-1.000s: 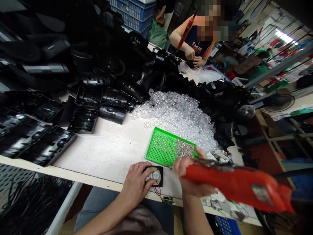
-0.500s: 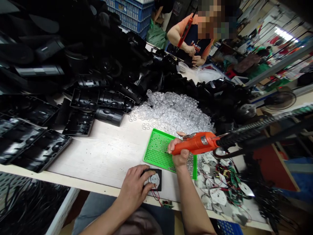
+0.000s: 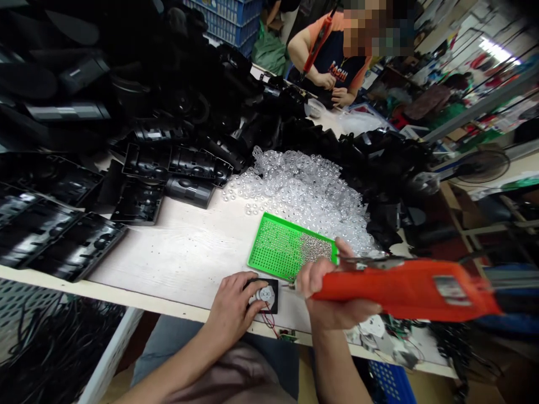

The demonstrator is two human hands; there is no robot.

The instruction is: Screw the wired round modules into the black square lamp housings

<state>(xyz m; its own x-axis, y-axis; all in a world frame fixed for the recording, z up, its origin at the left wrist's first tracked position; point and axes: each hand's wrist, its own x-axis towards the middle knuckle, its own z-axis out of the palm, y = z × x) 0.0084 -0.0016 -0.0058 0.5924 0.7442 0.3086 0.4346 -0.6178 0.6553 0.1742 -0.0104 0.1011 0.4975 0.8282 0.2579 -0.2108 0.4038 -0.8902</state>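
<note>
My left hand (image 3: 233,300) holds a small round motor (image 3: 265,293) between thumb and fingers, against a black square plate (image 3: 273,306) on the table near its front edge. Red wires (image 3: 269,321) run from the motor to a little green circuit board (image 3: 288,335). My right hand (image 3: 326,286) grips an orange electric screwdriver (image 3: 379,289), its tip pointing left toward the motor and apart from it. Behind it lies a green perforated tray (image 3: 273,252) with many small silver screws (image 3: 315,247) heaped at its right end.
A heap of clear plastic parts (image 3: 311,185) lies behind the tray. Black plastic housings (image 3: 71,247) fill the left and back. Wired motors and boards (image 3: 400,339) are piled at right. A co-worker (image 3: 337,62) sits across, near a hanging red screwdriver (image 3: 318,45).
My right hand has brought the screwdriver from above the tray nearer to me and lower, exposing the screws. My left hand stays on the motor.
</note>
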